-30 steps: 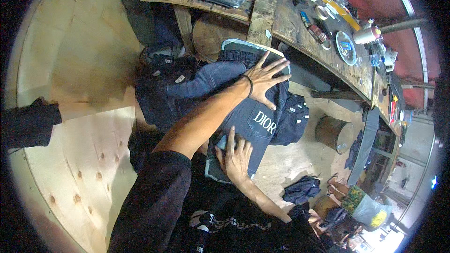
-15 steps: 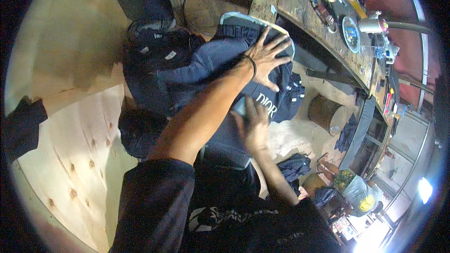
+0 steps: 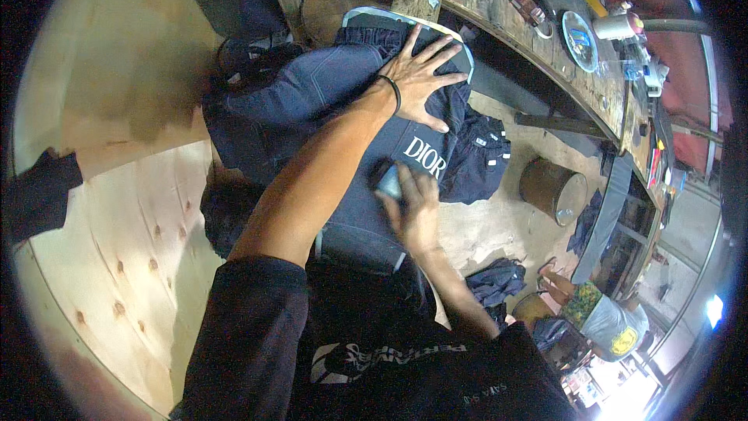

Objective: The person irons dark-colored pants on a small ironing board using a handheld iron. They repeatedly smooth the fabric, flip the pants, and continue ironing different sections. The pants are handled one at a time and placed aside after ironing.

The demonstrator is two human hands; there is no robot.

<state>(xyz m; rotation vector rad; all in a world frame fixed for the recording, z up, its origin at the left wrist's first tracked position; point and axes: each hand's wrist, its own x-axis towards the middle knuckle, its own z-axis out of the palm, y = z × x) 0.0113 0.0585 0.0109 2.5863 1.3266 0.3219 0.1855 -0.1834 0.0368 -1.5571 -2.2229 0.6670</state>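
Observation:
Dark navy denim pants (image 3: 354,203) lie stretched over a flat board (image 3: 470,70) with a pale edge. White printed lettering (image 3: 425,156) runs across the cloth. My left hand (image 3: 421,82) presses flat on the denim near the board's far end, fingers spread, a dark band round the wrist. Closer to me, my right hand (image 3: 417,206), slightly blurred, grips a small pale-blue block (image 3: 389,182) against the cloth beside the lettering. What the block is made of I cannot tell.
A worn wooden bench (image 3: 499,31) at the far right carries a blue dish (image 3: 580,40) and a thread cone (image 3: 618,26). More dark garments (image 3: 475,156) hang beyond the board. A round drum (image 3: 553,191) stands on the floor; another person (image 3: 612,323) is at lower right.
The whole view has shifted slightly. My right hand has slid the block toward me over the denim, uncovering the lettering. My left hand keeps its place on the cloth.

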